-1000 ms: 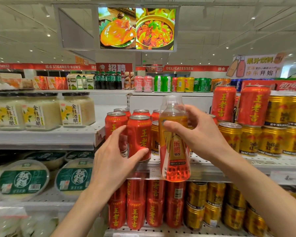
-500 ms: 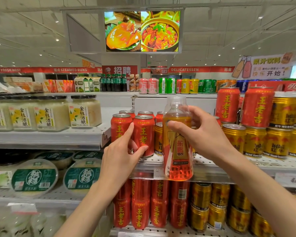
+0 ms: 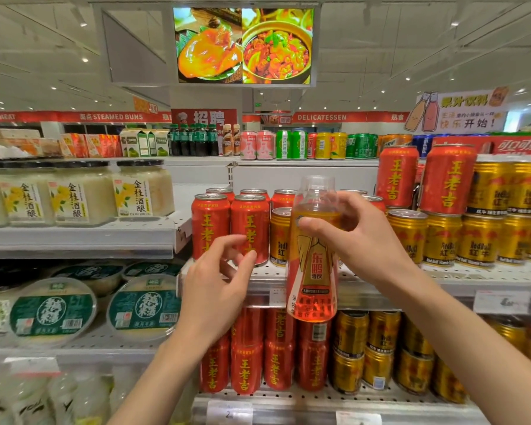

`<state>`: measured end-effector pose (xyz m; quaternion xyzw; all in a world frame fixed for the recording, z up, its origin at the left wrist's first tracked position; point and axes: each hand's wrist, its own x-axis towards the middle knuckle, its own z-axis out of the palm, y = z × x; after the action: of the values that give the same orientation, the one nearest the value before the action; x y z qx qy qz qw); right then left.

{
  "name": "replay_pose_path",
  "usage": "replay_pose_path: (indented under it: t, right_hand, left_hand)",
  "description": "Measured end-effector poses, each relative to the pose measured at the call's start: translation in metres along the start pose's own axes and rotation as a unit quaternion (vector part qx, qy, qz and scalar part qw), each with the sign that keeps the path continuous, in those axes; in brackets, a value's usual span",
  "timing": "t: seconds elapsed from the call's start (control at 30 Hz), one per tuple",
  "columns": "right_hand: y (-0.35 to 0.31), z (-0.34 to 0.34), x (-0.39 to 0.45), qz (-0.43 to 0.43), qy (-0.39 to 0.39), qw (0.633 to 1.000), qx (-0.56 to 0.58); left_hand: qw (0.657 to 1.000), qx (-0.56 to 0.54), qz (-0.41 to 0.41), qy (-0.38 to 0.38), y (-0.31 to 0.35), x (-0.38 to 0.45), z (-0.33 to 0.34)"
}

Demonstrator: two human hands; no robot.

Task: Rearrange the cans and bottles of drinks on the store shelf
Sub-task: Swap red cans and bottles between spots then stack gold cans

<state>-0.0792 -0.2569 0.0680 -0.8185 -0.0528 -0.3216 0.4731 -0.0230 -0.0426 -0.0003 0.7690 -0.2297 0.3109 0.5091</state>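
Note:
My right hand (image 3: 360, 240) grips an orange drink bottle (image 3: 313, 271) with a clear cap by its upper body. It holds the bottle upright in the air in front of the middle shelf edge (image 3: 488, 279). Just left of the bottle, a group of red cans (image 3: 249, 219) stands on that shelf with a gold can (image 3: 280, 237) beside them. My left hand (image 3: 218, 286) hovers in front of the front red can with its fingers spread and loosely curled. It holds nothing, and its fingertips are at the can's lower part.
Gold cans (image 3: 475, 240) fill the shelf to the right, with two tall red cans (image 3: 448, 179) stacked on them. Below are more red cans (image 3: 246, 366) and gold cans (image 3: 377, 348). Left shelves hold jars (image 3: 141, 188) and round tubs (image 3: 144, 305).
My left hand has let go of the front red can and drawn slightly back and down. The bottle in my right hand has stayed at about the same place.

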Motion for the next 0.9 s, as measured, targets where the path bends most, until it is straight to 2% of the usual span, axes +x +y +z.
replay_pose_path:
  t: [0.13,0.23,0.4,0.57,0.9]
  right_hand:
    - [0.003,0.006,-0.01,0.024,0.012,0.999,0.018]
    - [0.006,0.01,-0.02,0.043,0.03,0.998,0.019]
    - [0.013,0.011,-0.037,0.101,0.064,0.99,0.07]
    - [0.019,0.0,-0.05,0.148,0.08,0.977,0.129]
    - [0.067,-0.09,-0.09,0.176,0.149,0.957,0.177]
  left_hand:
    - [0.978,-0.145,-0.072,-0.131,0.01,-0.03,0.003]
    - [0.969,-0.145,-0.069,-0.187,0.003,-0.045,0.009]
    - [0.97,-0.136,-0.05,-0.194,-0.003,-0.054,0.01]
    - [0.959,-0.177,-0.061,-0.211,0.002,-0.058,0.023]
    - [0.944,-0.211,-0.076,-0.242,0.049,-0.081,0.104]
